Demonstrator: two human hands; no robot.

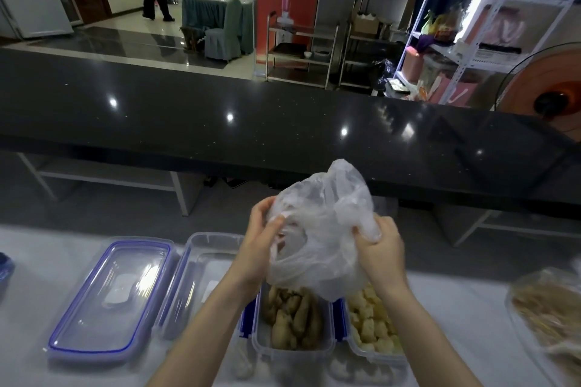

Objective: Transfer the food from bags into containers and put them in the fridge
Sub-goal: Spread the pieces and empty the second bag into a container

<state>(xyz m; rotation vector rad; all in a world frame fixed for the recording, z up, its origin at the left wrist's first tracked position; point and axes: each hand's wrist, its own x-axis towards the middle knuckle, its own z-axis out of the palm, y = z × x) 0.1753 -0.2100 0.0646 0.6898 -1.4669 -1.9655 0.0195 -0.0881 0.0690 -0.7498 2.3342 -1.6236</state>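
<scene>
A crumpled translucent white plastic bag point(320, 229) hangs above two clear containers. My left hand point(261, 242) grips its left side and my right hand point(382, 248) clutches its right side. Under the bag, a clear container point(261, 342) holds brown fried pieces point(292, 317). Beside it on the right, a second container point(361, 352) holds pale yellow chunks point(371, 320). Whether anything is still inside the bag cannot be told.
An empty clear container point(195, 267) and a blue-rimmed lid point(110, 298) lie on the white table at left. A bag of brownish food point(547, 311) sits at right. A black counter point(283, 122) runs across behind. A person stands far off at the back.
</scene>
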